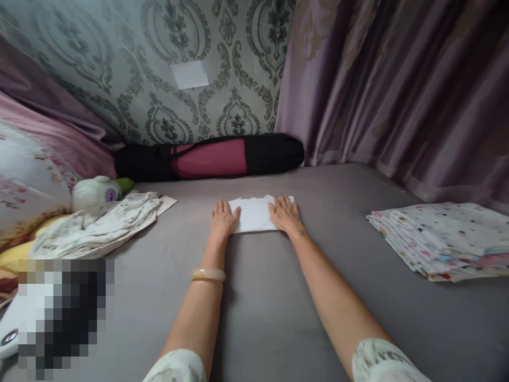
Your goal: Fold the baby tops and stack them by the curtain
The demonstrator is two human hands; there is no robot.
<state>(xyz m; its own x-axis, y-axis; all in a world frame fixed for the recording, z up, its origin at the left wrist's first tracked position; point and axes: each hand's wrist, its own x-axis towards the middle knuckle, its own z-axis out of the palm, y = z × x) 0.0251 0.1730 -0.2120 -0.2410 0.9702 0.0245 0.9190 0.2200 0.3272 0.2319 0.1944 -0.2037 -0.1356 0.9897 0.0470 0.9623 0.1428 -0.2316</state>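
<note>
A small folded white cloth lies on the grey bed sheet ahead of me. My left hand rests flat on the cloth's left end, fingers stretched out. My right hand lies flat on its right end, fingers spread. Neither hand grips anything. A pale bangle sits on my left wrist.
A stack of folded patterned cloths lies at the right. A crumpled floral cloth and a white soft toy lie at the left by floral pillows. A black and pink rolled bag rests against the wall; curtains hang at the right.
</note>
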